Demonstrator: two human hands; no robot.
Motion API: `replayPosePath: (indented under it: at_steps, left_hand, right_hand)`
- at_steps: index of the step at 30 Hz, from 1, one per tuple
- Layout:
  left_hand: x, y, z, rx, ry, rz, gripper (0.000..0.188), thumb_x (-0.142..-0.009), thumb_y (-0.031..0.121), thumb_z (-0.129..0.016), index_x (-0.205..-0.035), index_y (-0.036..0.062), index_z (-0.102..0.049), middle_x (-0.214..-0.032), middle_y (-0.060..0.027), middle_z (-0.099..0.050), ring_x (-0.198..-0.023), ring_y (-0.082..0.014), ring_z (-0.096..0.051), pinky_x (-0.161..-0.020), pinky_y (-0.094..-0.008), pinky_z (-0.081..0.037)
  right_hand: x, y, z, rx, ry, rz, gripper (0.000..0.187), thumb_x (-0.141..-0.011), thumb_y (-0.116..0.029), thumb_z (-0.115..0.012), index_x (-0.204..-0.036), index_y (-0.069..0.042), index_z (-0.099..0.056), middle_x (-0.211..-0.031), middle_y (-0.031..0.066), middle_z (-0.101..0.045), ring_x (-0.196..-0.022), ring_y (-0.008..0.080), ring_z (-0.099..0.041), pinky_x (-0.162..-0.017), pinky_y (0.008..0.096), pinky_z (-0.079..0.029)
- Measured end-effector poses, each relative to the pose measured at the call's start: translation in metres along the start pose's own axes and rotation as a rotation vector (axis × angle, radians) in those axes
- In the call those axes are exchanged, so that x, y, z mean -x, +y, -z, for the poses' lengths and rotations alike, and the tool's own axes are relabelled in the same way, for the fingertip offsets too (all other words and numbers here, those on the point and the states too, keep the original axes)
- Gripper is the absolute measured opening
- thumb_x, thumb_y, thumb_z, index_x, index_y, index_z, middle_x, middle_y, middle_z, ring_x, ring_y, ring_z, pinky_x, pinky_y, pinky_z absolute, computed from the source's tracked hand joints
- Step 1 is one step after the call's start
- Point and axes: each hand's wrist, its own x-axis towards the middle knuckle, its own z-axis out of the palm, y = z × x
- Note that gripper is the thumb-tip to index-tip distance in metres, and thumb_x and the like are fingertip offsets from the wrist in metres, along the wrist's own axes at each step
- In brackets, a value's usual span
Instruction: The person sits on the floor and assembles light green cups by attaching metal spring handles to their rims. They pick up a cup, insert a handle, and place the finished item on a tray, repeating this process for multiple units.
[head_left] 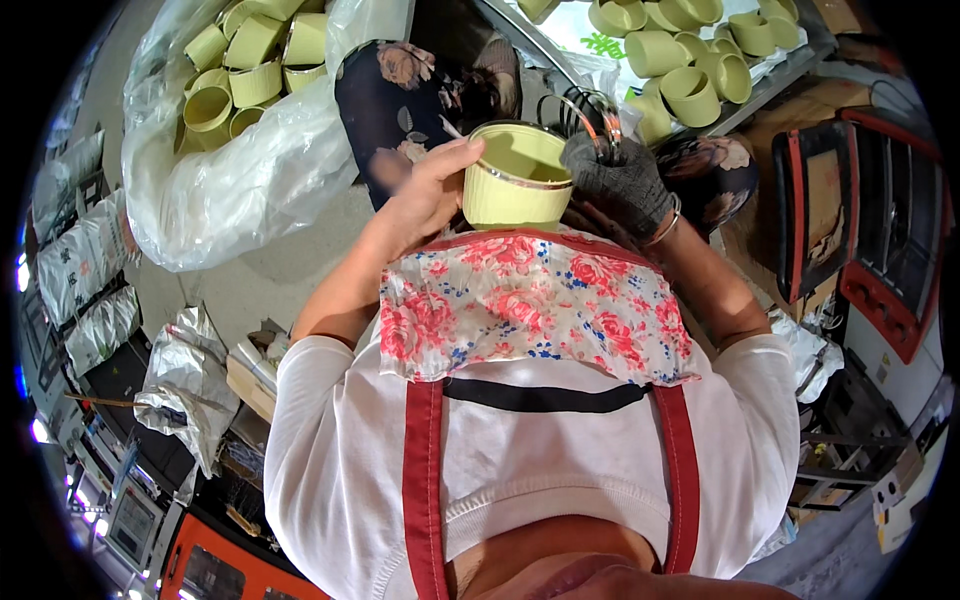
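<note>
In front of my apron, a pale yellow-green ribbed pot (515, 195) stands upright with its mouth up. A shiny metal band runs around it just below the rim. My bare left hand (432, 192) grips the pot's left side, thumb near the rim. On the other side is my right hand (622, 182), in a dark grey knitted glove and closed on a bunch of thin metal rings (607, 128). Its fingertips are close against the pot's right edge; whether they press on it is partly hidden.
At the far left, a clear plastic bag (190, 215) holds several similar pots (255, 85), some banded. More pots (690, 95) lie in a metal-edged tray (765, 95) at the far right. Red-framed black panels (825, 210) stand on the right; silvery sacks (185, 385) lie left.
</note>
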Motion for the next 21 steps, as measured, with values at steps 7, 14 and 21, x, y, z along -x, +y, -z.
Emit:
replayPosePath:
  at_steps: [7,14,21]
  left_hand:
    - [-0.004,0.006,-0.016,-0.033,0.098,-0.067,0.026,-0.085,0.016,-0.048,-0.104,-0.0020,-0.050,-0.103,-0.0115,-0.056,-0.093,-0.0173,-0.055,-0.083,-0.0290,-0.045]
    - [-0.009,0.017,-0.021,-0.041,0.115,0.021,0.011,-0.083,0.007,-0.052,-0.087,-0.0025,-0.056,-0.088,-0.0110,-0.060,-0.076,-0.0154,-0.060,-0.071,-0.0268,-0.050]
    - [-0.008,0.052,-0.023,-0.267,0.211,-0.354,0.018,-0.075,0.008,-0.060,-0.092,0.0007,-0.058,-0.101,-0.0108,-0.058,-0.091,-0.0183,-0.055,-0.080,-0.0316,-0.046]
  right_hand:
    - [-0.003,-0.026,-0.010,-0.931,0.167,-0.359,0.022,-0.079,-0.011,-0.055,-0.100,-0.003,-0.059,-0.092,0.0084,-0.060,-0.085,0.0143,-0.056,-0.074,0.0287,-0.046]
    - [-0.022,-0.042,0.010,-0.708,-0.072,-0.372,0.022,-0.082,-0.025,-0.053,-0.083,-0.004,-0.058,-0.076,0.0005,-0.057,-0.076,0.0054,-0.049,-0.070,0.0253,-0.042]
    - [-0.068,-0.006,0.034,-0.467,0.198,-0.047,0.014,-0.082,-0.018,-0.053,-0.084,-0.005,-0.058,-0.065,0.0014,-0.053,-0.058,0.0134,-0.051,-0.055,0.0281,-0.043]
